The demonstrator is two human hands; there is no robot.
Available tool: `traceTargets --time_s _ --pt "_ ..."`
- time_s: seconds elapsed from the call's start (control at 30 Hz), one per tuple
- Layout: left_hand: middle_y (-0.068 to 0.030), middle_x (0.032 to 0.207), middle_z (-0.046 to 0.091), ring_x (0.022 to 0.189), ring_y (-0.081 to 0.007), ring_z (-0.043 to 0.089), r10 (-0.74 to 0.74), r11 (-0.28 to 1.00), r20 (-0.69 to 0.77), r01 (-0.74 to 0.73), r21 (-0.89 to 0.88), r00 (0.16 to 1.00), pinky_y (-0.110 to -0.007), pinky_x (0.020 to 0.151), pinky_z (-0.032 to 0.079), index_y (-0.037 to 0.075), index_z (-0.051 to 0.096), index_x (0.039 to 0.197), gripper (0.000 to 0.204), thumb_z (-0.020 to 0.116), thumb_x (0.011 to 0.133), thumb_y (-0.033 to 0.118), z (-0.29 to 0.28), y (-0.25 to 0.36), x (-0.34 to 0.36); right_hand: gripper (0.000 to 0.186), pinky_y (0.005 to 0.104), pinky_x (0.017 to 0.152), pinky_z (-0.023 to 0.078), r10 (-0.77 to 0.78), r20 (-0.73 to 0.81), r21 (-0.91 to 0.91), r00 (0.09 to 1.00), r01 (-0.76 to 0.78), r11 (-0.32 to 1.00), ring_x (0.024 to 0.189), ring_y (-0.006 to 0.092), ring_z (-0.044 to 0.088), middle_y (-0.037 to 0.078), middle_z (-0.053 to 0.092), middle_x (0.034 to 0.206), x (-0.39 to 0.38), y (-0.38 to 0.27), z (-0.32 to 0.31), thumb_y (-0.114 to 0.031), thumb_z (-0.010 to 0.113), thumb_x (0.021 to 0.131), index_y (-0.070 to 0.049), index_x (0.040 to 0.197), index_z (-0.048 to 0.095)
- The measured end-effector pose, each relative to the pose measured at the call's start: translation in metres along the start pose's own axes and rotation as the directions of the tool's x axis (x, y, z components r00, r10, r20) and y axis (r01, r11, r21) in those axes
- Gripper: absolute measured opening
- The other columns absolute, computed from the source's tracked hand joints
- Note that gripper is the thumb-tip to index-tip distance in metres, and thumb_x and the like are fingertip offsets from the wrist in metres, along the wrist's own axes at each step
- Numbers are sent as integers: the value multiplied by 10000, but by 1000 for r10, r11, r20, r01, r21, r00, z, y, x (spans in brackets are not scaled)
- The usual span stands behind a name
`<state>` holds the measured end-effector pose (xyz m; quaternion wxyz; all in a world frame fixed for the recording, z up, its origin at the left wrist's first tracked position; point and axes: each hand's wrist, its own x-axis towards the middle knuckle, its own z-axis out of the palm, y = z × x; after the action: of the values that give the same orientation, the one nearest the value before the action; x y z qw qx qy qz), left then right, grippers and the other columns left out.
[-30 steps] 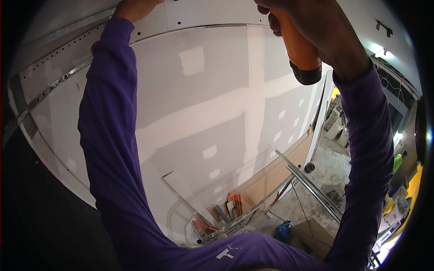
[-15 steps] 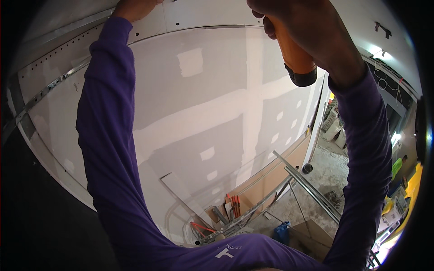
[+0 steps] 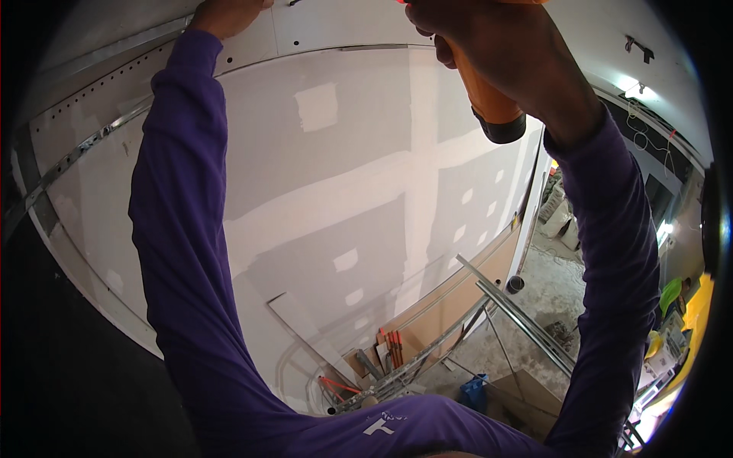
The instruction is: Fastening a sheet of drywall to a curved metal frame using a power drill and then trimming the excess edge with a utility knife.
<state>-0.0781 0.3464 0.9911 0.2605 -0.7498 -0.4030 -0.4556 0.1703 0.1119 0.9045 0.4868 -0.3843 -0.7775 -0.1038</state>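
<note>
Raised at the top right, my right hand (image 3: 511, 53) is closed around the handle of an orange cordless drill (image 3: 485, 91) with a black base. A little of the drill's orange and red upper part shows at the upper edge; its tip is out of view. My left hand (image 3: 227, 17) is up at the top left, against or close under a pale board (image 3: 256, 34) with dark screw dots. Its fingers are mostly cut off by the picture's edge, so their grip cannot be made out. A small dark screw (image 3: 295, 2) sits just right of the left fingertips.
A grey plasterboard wall (image 3: 328, 175) with white filler patches stands before me. Metal profiles (image 3: 527, 320) slant across below, near a blue bag (image 3: 474, 391) and orange-handled tools (image 3: 393, 347). A black bucket (image 3: 515, 284) is on the concrete floor. Another person in bright yellow-green (image 3: 670, 294) is far right.
My right hand and the drill have shifted slightly left and up, and more of the drill's upper part now shows. My left hand stays nearly in place.
</note>
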Motion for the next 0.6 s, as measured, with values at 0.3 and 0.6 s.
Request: traceTargets --time_s 0.3,0.6 --pt "-208 919 756 901 -341 735 -23 1000 1 23 2 1000 -442 812 557 41 767 937 279 697 880 305 -2 5 -5 156 300 517 598 -5 -55 -185 998 -5 983 593 152 642 36 630 741 -2 -10 14 -56 658 863 -8 998 595" --pt "-206 937 758 919 -354 732 -12 999 6 12 47 1000 -448 836 558 46 771 951 278 692 899 308 -4 3 -5 161 301 520 595 -30 -60 -68 998 26 997 594 152 636 42 634 755 2 5 17 -66 661 868 -5 1002 598"
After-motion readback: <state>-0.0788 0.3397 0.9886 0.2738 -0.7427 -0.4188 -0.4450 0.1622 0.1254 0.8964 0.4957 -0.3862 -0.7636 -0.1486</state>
